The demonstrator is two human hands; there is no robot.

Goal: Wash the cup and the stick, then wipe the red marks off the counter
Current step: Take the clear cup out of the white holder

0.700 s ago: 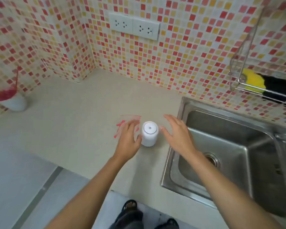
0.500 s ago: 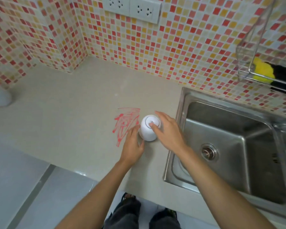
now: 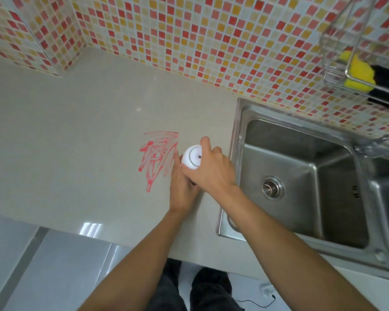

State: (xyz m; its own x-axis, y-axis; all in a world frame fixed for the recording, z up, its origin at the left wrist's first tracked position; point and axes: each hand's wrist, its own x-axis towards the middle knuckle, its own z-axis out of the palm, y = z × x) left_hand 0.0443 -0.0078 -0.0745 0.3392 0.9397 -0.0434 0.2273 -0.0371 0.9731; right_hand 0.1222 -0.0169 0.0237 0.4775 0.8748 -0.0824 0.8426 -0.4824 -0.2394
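Here, left grip (image 3: 182, 187) and right grip (image 3: 211, 172) clasp the white container (image 3: 191, 157) beside red marks (image 3: 157, 157).

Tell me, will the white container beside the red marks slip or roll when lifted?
Probably stiff: the white container shows no dent under the left hand and right hand. Its smooth, glossy wall may slip. Round, it would likely roll if tipped over.

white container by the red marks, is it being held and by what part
Both hands hold it: the right hand's fingers curl round the white container's upper side, and the left hand grips its lower body.
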